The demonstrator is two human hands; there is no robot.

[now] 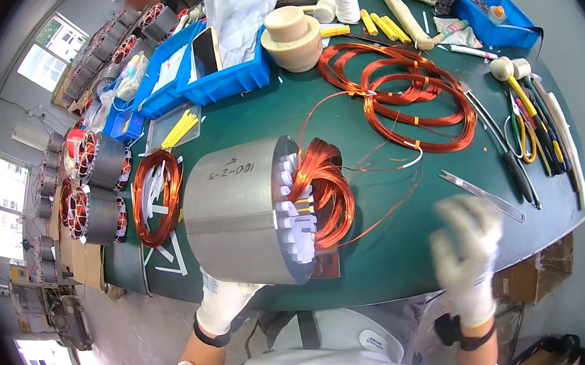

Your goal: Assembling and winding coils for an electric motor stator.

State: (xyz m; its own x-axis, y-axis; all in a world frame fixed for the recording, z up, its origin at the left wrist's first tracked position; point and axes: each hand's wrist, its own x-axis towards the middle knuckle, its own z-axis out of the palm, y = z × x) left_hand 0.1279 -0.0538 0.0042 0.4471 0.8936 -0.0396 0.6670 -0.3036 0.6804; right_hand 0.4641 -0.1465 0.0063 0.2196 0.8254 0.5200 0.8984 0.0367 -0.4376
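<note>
A grey cylindrical motor stator [233, 205] lies on its side on the green tabletop, handwriting on its shell. White insulating slips [296, 218] stick out of its slots at the right end. From that end hangs a thick bundle of copper winding wire [327, 193], with loose strands trailing right. My left hand [226, 300], in a white glove, is against the stator's near underside; its fingers are hidden by the stator. My right hand [469, 251], also gloved and blurred by motion, is raised right of the stator with fingers apart and nothing visible in it, near a flat pointed metal tool [483, 197].
Copper coils [415, 99] lie at the back. At right are a mallet [514, 77], scissors [521, 139] and a black-handled tool [514, 174]. Blue bins [228, 87] and a cream stepped cylinder [292, 38] stand back left. Left are another copper coil [155, 200] and finished stators [100, 219].
</note>
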